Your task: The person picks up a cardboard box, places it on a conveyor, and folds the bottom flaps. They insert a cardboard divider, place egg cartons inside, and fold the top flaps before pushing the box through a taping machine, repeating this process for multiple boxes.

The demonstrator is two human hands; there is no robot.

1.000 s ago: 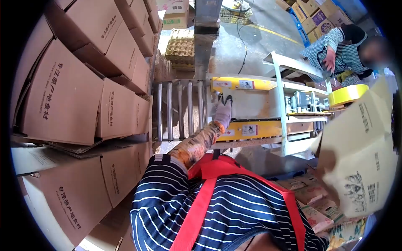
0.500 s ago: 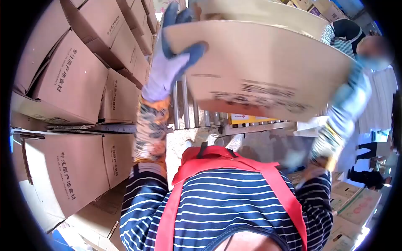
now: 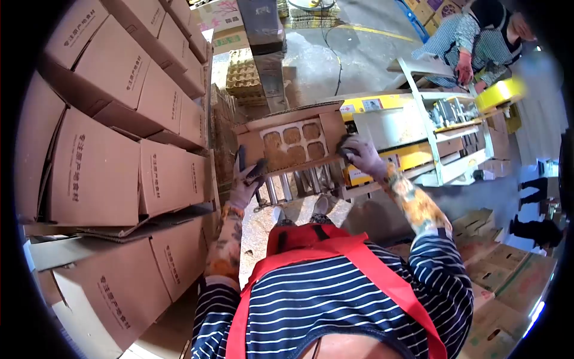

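Note:
An open cardboard box sits over the metal rollers in front of me. Inside it is a white divider with several compartments holding brownish contents. My left hand, in a grey-purple glove with dark fingers, grips the box's near left corner, thumb and fingers on either side of the wall. At the right end, my right hand has its dark gloved fingers curled at the box's edge.
Tall stacks of printed cartons line my left. Egg-tray-like stacks stand beyond the box. To the right is a yellow machine with a white frame, a co-worker behind it. More cartons lie at lower right.
The cardboard box, held up close before me half a second ago, is now down at the rollers with its inside showing. Both hands have lowered with it, and the right moved inward.

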